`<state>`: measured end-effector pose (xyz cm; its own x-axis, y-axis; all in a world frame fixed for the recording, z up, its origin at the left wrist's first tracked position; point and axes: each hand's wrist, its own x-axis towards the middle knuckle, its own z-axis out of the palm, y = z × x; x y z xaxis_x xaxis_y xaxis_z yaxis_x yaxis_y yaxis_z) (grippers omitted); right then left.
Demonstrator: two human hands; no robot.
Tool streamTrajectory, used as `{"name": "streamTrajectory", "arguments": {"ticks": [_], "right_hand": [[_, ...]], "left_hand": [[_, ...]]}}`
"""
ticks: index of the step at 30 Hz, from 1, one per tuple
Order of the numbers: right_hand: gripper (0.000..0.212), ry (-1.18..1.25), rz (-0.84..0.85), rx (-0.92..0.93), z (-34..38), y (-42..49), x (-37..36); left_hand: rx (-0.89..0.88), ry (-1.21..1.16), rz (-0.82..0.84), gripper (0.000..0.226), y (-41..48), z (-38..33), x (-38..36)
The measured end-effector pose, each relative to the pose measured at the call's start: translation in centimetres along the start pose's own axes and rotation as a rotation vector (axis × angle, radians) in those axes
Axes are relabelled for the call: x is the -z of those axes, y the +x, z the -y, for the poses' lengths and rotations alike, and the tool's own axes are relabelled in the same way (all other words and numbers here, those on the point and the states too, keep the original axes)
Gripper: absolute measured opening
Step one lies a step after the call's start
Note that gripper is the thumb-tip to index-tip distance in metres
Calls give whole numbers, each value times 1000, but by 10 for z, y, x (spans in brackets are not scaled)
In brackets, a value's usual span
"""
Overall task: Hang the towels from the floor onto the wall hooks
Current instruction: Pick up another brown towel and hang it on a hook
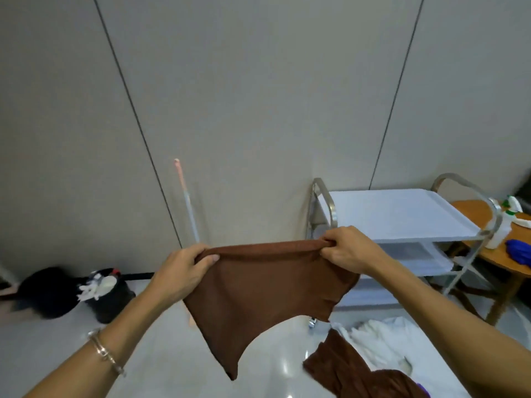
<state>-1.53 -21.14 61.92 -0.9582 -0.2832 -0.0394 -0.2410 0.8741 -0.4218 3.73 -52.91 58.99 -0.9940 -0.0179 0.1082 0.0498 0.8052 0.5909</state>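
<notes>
Towel (258, 288) is spread for hanging, left hand (184, 271) and right hand (347, 251) fingers pinching its top edge; no hook visible, so locating one comes next.

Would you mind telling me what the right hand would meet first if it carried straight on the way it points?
Probably the grey wall, just left of the cart's metal handle. The right hand, gripping the brown towel, points forward and leftward; depth is unclear, so it might graze that handle.
</notes>
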Motion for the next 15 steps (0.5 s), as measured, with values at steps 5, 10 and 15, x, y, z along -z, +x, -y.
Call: {"name": "streamTrajectory", "arguments": {"ticks": [5,10,15], "right_hand": [[37,-17,219,241,123,26,-50],[22,-151,423,460,238,53,-115],[14,-228,583,662,347,54,-181]], "left_hand": [[106,12,-50,16,-70,81,77],[338,54,-216,16,-150,152,129],[564,139,-307,16,-232,206,159]]}}
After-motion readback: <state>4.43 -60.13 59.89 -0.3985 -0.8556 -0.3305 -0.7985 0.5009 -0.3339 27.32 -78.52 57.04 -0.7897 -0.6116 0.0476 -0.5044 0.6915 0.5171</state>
